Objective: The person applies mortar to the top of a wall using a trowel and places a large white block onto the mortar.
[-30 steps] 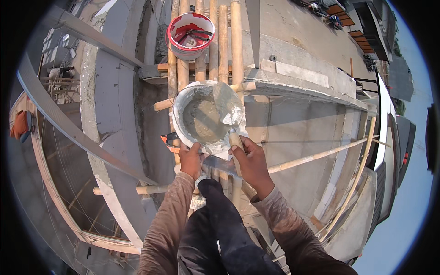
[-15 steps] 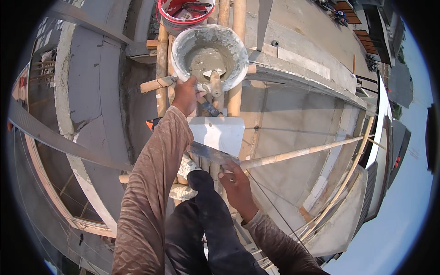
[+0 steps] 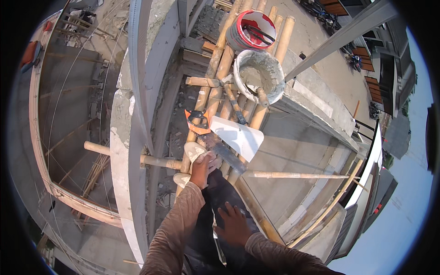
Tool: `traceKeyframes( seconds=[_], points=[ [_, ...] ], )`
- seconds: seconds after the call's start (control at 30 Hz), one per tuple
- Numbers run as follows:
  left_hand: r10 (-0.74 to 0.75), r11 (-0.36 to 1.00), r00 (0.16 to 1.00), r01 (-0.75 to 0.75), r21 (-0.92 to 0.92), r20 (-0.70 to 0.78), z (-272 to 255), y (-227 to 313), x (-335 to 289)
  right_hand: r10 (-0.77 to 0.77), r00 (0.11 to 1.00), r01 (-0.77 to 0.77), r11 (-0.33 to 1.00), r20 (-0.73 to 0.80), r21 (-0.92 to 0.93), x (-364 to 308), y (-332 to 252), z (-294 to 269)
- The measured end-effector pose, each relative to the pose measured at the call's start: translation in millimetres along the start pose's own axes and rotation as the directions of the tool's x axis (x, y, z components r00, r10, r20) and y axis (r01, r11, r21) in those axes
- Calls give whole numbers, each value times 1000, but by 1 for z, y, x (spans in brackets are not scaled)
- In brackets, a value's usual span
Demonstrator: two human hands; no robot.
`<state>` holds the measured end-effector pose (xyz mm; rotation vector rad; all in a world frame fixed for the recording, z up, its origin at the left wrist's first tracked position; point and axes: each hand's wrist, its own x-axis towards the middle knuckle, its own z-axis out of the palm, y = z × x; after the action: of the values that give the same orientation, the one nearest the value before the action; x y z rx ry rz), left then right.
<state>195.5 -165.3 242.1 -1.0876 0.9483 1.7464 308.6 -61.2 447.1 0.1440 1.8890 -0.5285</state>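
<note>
My left hand [image 3: 200,172] is bent closed beside a pale, rounded, crusted object [image 3: 194,150] near my dark trouser leg; what its fingers hold, if anything, is hidden. My right hand [image 3: 233,224] lies over the trousers [image 3: 224,197] with fingers spread, holding nothing. Just ahead of the left hand rests a handsaw [image 3: 224,151] with an orange and black handle. A pale flat sheet [image 3: 238,137] lies alongside its blade. Farther off, a mortar-smeared bucket [image 3: 275,94] holds grey mortar and a trowel [image 3: 262,96] with a wooden handle. A dark-ended tool [image 3: 236,106] leans near the bucket.
Bamboo poles [image 3: 220,68] form the narrow platform under everything. Behind the mortar bucket stands a red-rimmed bucket [image 3: 251,30] with tools inside. A pale block wall [image 3: 121,151] runs along the left, and a metal post [image 3: 339,39] slants at upper right. Deep drops flank both sides.
My left hand has left the mortar bucket's rim and come back near my legs. My right hand has drawn back from the saw blade to my trousers. The view has shifted.
</note>
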Motion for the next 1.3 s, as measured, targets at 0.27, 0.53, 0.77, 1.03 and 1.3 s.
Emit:
traceKeyframes(
  seconds=[0.27,0.53,0.77,1.03,1.3],
  points=[
    [15,977,906,-103,-185,-423,-161,-95,-149,24,993,-1,980,117,-198,26,-10,-23],
    [-69,954,699,-163,-252,-712,-189,-233,-236,61,976,76,800,207,-595,57,-55,-48],
    [-195,895,589,-220,-388,-784,-136,-323,-237,-72,966,248,527,248,-813,74,-64,-51],
    [-413,669,516,-387,-634,-750,-52,-367,-184,-84,869,492,231,487,-839,115,-59,-100],
    [-547,-449,719,-685,-574,-429,-100,-404,-127,-17,869,494,-1,494,-869,131,-121,-88]
  ],
)
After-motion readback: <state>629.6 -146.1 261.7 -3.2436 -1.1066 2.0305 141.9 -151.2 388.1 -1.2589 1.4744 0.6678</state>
